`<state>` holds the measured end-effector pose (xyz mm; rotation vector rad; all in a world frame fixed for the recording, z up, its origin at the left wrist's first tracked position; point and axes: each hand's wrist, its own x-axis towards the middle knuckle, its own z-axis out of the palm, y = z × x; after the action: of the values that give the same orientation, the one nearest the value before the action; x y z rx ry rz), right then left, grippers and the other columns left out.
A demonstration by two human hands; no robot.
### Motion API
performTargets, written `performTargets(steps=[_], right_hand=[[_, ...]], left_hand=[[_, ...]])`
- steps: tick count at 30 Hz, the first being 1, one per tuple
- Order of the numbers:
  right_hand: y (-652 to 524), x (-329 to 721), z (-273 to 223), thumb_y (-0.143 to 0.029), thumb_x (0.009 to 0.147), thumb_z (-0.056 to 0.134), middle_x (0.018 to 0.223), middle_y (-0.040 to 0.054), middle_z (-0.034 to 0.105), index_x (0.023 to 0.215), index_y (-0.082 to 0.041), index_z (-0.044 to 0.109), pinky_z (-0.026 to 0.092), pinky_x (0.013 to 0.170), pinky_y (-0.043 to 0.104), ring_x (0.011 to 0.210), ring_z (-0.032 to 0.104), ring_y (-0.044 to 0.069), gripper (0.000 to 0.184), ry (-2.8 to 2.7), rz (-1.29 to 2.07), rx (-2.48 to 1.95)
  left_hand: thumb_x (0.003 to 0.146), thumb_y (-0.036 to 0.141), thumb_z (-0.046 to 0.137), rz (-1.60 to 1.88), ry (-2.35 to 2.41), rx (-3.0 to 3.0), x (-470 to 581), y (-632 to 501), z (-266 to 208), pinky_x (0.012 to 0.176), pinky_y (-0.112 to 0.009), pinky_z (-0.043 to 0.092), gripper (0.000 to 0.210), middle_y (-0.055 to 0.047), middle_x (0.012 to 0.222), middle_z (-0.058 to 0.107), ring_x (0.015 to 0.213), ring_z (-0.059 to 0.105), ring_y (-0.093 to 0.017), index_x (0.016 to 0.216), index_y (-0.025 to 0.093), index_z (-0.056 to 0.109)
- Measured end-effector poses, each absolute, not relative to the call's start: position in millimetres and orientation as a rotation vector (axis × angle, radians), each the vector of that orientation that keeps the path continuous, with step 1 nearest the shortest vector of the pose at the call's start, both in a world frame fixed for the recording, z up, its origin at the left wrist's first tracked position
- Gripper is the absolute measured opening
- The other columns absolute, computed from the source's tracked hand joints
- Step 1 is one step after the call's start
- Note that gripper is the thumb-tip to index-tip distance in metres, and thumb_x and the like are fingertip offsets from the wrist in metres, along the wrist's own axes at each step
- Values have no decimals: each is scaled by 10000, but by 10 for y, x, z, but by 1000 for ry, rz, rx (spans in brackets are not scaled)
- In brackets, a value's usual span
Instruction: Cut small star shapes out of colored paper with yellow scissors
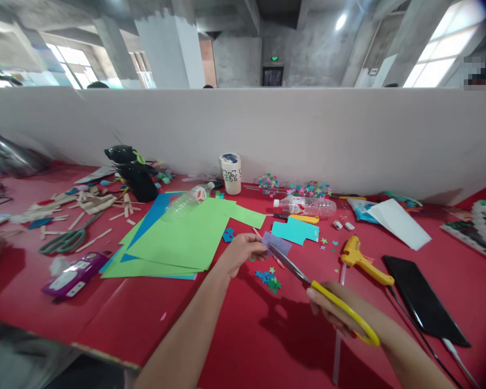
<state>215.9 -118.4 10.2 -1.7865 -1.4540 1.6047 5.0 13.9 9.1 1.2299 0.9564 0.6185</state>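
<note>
My left hand (pixel 243 253) pinches a small piece of purple paper (pixel 281 244) by its left edge, above the red table. A pair of scissors (pixel 342 305) with yellow handles is gripped in my right hand (pixel 332 308). Their metal blades point up and left, and the tips meet the purple paper; whether they are cutting through it I cannot tell. Below the paper lies a small heap of blue and green paper stars (pixel 269 279). Light blue paper pieces (pixel 294 231) rest just beyond the hands.
Green sheets (pixel 178 237) lie to the left, a plastic bottle (pixel 190 200) on top. At right are a yellow glue gun (pixel 362 261), a glue stick (pixel 337 351) and a black phone-like device (pixel 425 300). Green scissors (pixel 67 240) and wooden sticks lie far left. A white partition (pixel 243 124) stands behind.
</note>
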Motion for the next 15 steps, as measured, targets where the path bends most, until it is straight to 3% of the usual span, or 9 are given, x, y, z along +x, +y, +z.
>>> performTargets(steps=[5, 11, 15], right_hand=[[-1231, 2136, 102, -636, 798, 352, 376, -91, 363, 690, -158, 533, 306, 301, 144, 262, 353, 45, 523, -1422, 1660, -1716], [-1332, 2104, 79, -609, 813, 369, 402, -91, 375, 720, -159, 528, 360, 368, 153, 327, 408, 55, 486, -1434, 1621, -1603], [-1412, 2169, 138, -628, 809, 348, 391, -96, 348, 700, -166, 518, 353, 350, 154, 305, 370, 51, 504, -1485, 1623, -1614]], left_hand=[[627, 250, 593, 631, 982, 1356, 17, 99, 192, 635, -252, 436, 155, -67, 697, 665, 655, 606, -150, 710, 124, 625], [591, 257, 613, 649, 1088, 1709, 9, 76, 282, 524, -213, 344, 111, 19, 536, 552, 518, 473, -99, 578, 147, 602], [573, 259, 620, 507, 1016, 1661, -14, 66, 339, 554, -218, 392, 120, -10, 589, 612, 566, 536, -120, 613, 146, 630]])
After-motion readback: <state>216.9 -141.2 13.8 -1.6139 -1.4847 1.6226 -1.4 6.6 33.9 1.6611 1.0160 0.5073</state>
